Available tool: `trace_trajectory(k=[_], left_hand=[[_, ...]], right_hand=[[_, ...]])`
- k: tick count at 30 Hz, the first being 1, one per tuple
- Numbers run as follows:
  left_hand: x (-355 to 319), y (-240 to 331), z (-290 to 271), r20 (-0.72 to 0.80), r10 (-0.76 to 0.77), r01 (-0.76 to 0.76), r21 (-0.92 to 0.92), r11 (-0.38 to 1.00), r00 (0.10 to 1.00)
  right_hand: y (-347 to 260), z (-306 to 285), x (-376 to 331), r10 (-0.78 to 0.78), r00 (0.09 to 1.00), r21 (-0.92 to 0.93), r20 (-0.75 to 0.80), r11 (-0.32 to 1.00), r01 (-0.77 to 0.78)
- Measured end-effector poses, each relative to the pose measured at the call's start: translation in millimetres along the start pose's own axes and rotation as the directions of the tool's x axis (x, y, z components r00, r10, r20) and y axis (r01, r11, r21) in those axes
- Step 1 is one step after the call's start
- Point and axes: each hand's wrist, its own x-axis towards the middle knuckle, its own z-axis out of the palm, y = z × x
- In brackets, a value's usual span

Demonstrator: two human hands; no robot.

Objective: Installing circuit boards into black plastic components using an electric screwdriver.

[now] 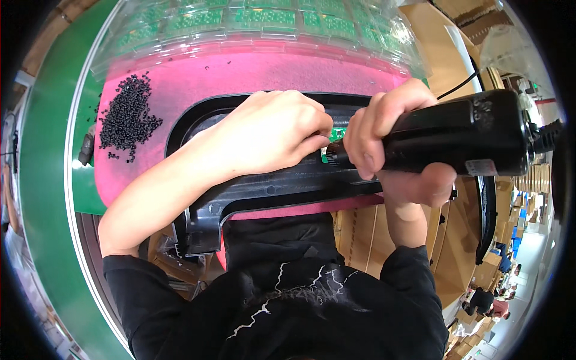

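My right hand (396,141) grips a black electric screwdriver (462,135) held sideways, its tip pointing left at a small green circuit board (332,144). My left hand (270,132) rests on a black plastic housing (258,192) and pinches at the board right beside the tool's tip. The housing lies on a pink foam mat (240,75). Whatever sits under my left fingers is hidden.
A pile of small black screws (126,117) lies on the mat's left. Clear plastic trays of green circuit boards (264,21) stand at the back. A green conveyor belt (45,180) curves along the left. Cardboard boxes (456,240) are at the right.
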Motion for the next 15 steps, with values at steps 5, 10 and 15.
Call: trace_trajectory(k=[5,10,15], left_hand=[[-3.1,-2.1,-0.5,0.019,0.006,-0.006,-0.006,1.000,1.000],[2.7,-0.9,-1.1,0.143,-0.002,0.002,0.000,1.000,0.990],[5.1,-1.6,-3.0,0.052,0.127,-0.101,-0.349,0.931,0.991]], right_hand=[[0.8,-0.2,-2.5,-0.022,1.000,0.047,0.002,0.999,0.022],[11.4,-23.2,-4.9,-0.368,0.930,0.327,-0.019,0.876,0.354],[-5.1,-34.7,-5.8,-0.478,0.878,0.381,-0.011,0.810,0.445]])
